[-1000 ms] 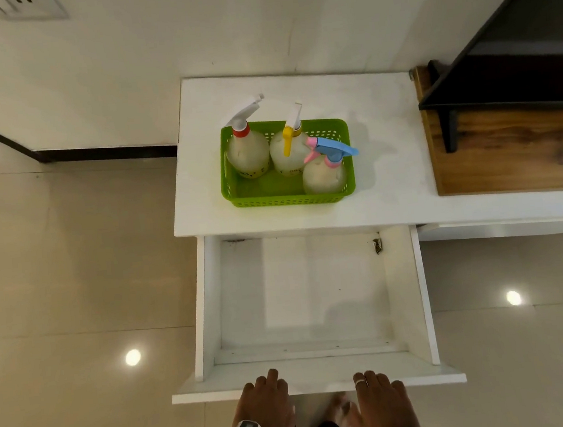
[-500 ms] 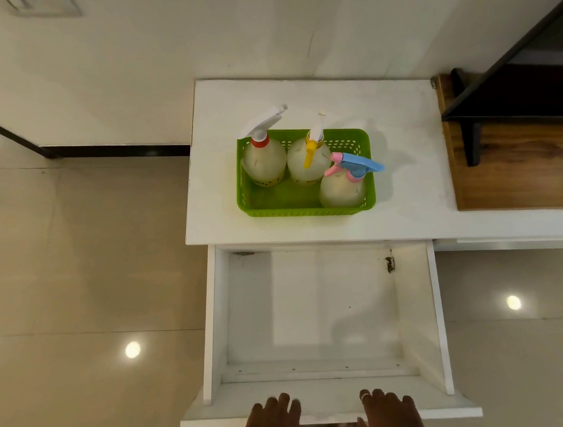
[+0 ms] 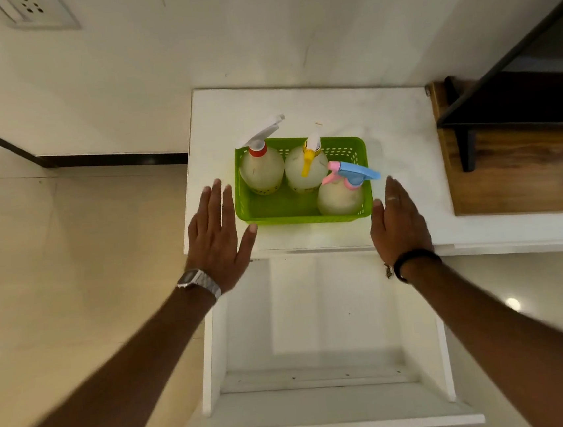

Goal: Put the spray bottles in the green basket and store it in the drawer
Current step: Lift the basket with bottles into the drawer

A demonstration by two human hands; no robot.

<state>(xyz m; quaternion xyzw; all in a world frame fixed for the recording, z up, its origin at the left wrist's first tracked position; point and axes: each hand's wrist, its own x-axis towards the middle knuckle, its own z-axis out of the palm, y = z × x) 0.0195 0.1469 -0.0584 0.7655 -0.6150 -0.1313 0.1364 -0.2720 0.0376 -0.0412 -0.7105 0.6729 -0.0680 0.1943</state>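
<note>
The green basket (image 3: 283, 209) stands on the white cabinet top (image 3: 401, 146). Three pale spray bottles stand upright inside it: one with a white trigger and red collar (image 3: 262, 168), one with a yellow trigger (image 3: 306, 168), one with a blue and pink trigger (image 3: 340, 195). My left hand (image 3: 216, 233) is open, fingers spread, just left of the basket's left wall, thumb tip near its front corner. My right hand (image 3: 398, 222) is open, just right of the basket's right front corner. Neither hand holds anything. Below the top, the white drawer (image 3: 326, 412) is pulled fully out and holds nothing.
A wooden surface (image 3: 524, 176) with a dark metal frame (image 3: 503, 102) adjoins the cabinet on the right. The wall runs behind, with a socket plate (image 3: 37, 11) at upper left. Glossy beige floor tiles lie left and right of the drawer.
Both hands left the drawer's front edge and reached forward over the open drawer to either side of the basket. The view moved closer.
</note>
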